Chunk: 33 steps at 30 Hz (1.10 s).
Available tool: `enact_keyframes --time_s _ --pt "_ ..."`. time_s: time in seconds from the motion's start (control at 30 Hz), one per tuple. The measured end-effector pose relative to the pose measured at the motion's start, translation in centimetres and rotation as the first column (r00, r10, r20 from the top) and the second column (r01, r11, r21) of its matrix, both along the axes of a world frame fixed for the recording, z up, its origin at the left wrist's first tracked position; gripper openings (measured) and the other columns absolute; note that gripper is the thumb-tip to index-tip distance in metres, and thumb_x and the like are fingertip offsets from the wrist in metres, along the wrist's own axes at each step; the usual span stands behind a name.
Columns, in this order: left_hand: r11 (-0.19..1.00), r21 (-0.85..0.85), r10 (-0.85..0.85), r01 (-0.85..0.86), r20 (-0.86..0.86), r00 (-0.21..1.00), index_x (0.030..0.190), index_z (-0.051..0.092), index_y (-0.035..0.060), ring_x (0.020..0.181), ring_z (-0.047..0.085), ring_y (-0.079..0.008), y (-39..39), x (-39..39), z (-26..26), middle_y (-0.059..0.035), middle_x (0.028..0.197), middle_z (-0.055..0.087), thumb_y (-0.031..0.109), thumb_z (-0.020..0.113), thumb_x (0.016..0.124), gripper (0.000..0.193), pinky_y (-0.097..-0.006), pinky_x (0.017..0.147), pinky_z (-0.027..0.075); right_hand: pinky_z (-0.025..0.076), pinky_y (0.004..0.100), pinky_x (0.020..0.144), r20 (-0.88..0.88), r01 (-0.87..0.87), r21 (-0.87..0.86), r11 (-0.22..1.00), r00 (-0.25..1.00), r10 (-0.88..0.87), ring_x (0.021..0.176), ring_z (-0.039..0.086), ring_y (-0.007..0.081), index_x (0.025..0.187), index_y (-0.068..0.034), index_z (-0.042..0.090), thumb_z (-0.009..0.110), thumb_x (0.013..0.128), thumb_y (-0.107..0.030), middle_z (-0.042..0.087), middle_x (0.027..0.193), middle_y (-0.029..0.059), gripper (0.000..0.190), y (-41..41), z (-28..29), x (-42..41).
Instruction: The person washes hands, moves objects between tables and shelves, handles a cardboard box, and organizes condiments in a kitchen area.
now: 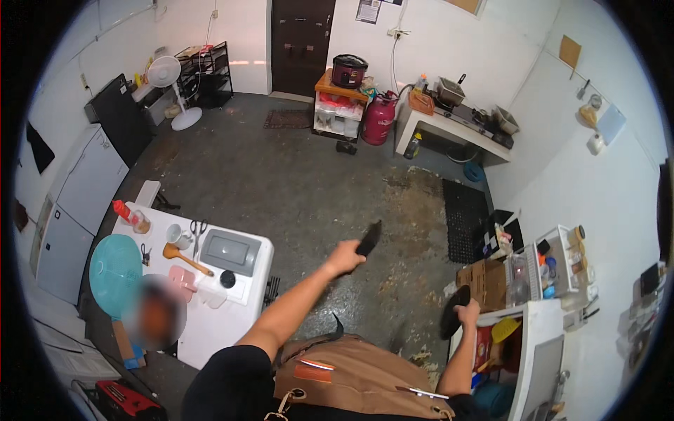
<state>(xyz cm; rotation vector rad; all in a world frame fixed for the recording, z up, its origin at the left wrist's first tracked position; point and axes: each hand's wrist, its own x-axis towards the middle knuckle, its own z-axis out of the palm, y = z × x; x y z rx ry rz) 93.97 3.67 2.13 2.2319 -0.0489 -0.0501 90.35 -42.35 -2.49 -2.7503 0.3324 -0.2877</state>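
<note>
Stretched out over the concrete floor, my left hand grips a narrow black item with a pointed far end. What kind of thing it is cannot be made out. At the right, my right hand holds a dark, flat, oval object on edge, beside an open white cabinet. Its kind is also unclear. A brown apron covers my front, with a pen-like item at its pocket.
To my left, a white table bears a turquoise basket, scissors, a wooden ladle and a grey-lidded container. A person's blurred head shows beside it. Ahead are a gas cylinder and a stove counter.
</note>
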Motion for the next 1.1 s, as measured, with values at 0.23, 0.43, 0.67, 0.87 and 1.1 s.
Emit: enact_keyframes --time_s 0.23,0.43,0.67,0.87,1.1 --pt "0.935 0.248 0.230 -0.252 0.116 0.966 0.097 0.064 -0.0035 0.090 0.066 -0.0290 3.4 14.7 -3.5 -0.0194 0.094 0.067 0.015 0.074 0.066 0.038 -0.0411 0.076 0.051 0.052 0.0376 0.072 0.053 -0.053 0.614 0.788 0.998 0.026 0.076 0.066 0.0282 0.102 0.001 0.064 0.067 0.068 0.000 0.068 0.091 0.0149 0.034 3.0 6.6 11.0" --pt "0.716 -0.589 0.186 -0.375 -0.356 0.916 0.110 0.061 0.0033 0.061 0.052 -0.0090 14.2 19.9 -5.0 -0.0014 0.085 0.063 0.006 0.073 0.075 0.037 -0.0260 0.045 0.039 0.048 0.0399 0.077 -0.035 0.132 0.100 0.986 0.991 -0.129 0.086 0.064 0.0369 0.096 0.006 0.062 0.075 0.061 -0.007 0.066 0.090 0.0206 0.039 4.2 -5.8 19.0" --pt "0.246 -0.815 0.248 -0.525 -0.471 0.847 0.104 0.061 0.0034 0.082 0.062 -0.0132 23.5 27.6 -6.3 -0.0044 0.092 0.066 0.004 0.070 0.079 0.026 -0.0313 0.072 0.050 0.052 0.0392 0.075 -0.315 0.312 0.896 0.317 0.948 -0.042 0.090 0.063 0.0250 0.114 0.002 0.057 0.068 0.076 0.002 0.064 0.103 0.0107 0.040 17.6 -6.7 31.2" --pt "0.687 -0.324 0.616 -0.650 -0.214 0.758 0.106 0.064 0.0046 0.092 0.066 -0.0252 34.1 33.3 -5.2 -0.0133 0.097 0.069 0.012 0.074 0.073 0.035 -0.0360 0.083 0.048 0.053 0.0428 0.069 -0.127 0.124 0.991 0.040 0.990 0.062 0.084 0.064 0.0264 0.110 0.002 0.056 0.064 0.078 0.003 0.063 0.097 0.0110 0.033 35.4 -1.6 45.4" --pt "0.404 -0.232 0.858 -0.885 -0.238 0.455 0.113 0.060 -0.0009 0.103 0.061 -0.0328 51.2 33.4 -12.5 -0.0208 0.105 0.065 0.014 0.069 0.076 0.041 -0.0392 0.086 0.047 0.050 0.0348 0.071 -0.014 -0.323 0.660 0.678 0.898 0.441 0.074 0.064 0.0219 0.083 0.005 0.064 0.071 0.067 -0.006 0.067 0.081 0.0118 0.020 57.2 -4.0 64.1"
